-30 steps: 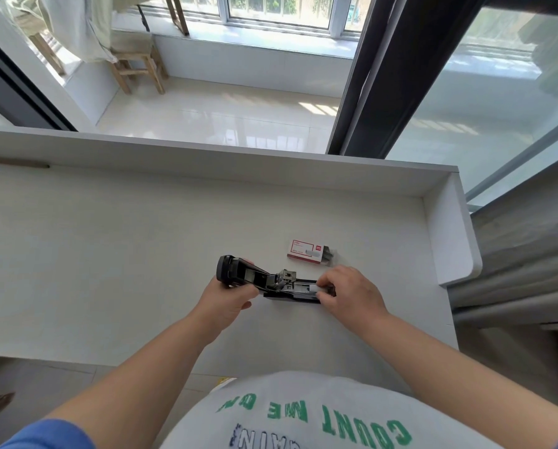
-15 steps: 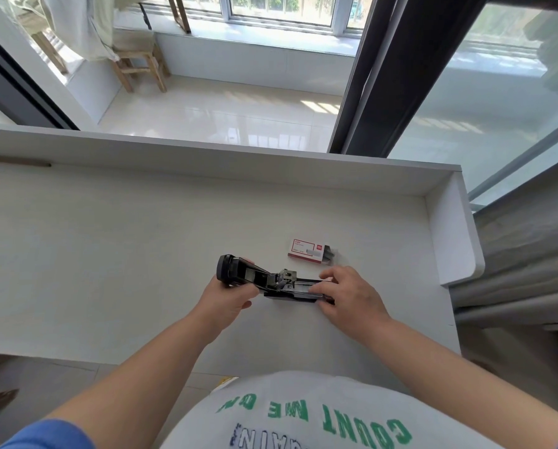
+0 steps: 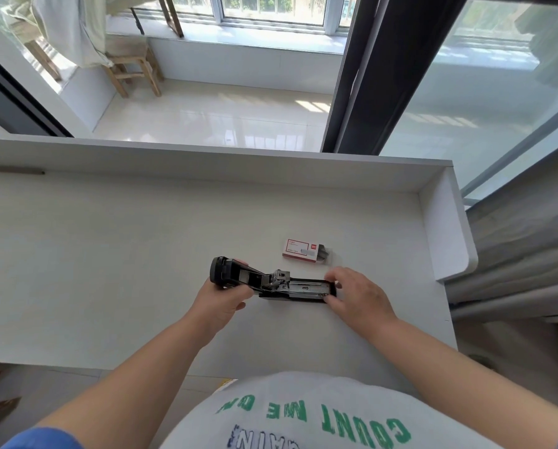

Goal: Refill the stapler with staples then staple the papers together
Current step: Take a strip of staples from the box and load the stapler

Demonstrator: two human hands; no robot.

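A black stapler (image 3: 272,283) lies on the white desk (image 3: 109,254), swung wide open so its metal staple channel (image 3: 306,288) faces up. My left hand (image 3: 220,301) grips the lifted top arm at the left end. At the right end of the channel, my right hand (image 3: 357,294) rests with its fingertips touching the front tip. A red and white staple box (image 3: 305,251) sits just behind the stapler, its tray slid partly out to the right. No papers are in view.
The desk has a raised back wall (image 3: 206,163) and a raised right side panel (image 3: 446,228). Beyond it are a tiled floor, a wooden stool (image 3: 131,71) and a dark door frame. A grey curtain (image 3: 523,254) hangs at the right.
My right hand has drawn back to the right along the staple channel, uncovering it. The left hand and the stapler's top arm have stayed in place.
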